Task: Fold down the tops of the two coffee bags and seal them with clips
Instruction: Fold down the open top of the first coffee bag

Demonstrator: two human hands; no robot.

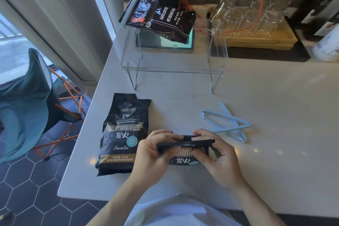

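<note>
Open bench (275, 161) lies right of the right hand (216, 154), past two crossed blue clips (227, 122). A flat coffee bag (123, 134) blocks the left side (close to the edge), while the clear acrylic stand (174, 64) bars reaches farther back.

**Layout around the two grips**

Both grips, left (150, 154) and right (216, 158), hold the folded black coffee bag (185, 152) on the white bench (275, 170). Just left lies a second flat black coffee bag (122, 134). Behind and right lie two crossed pale-blue plastic clips (227, 123). Further behind stands a clear acrylic rack (174, 68).
</note>
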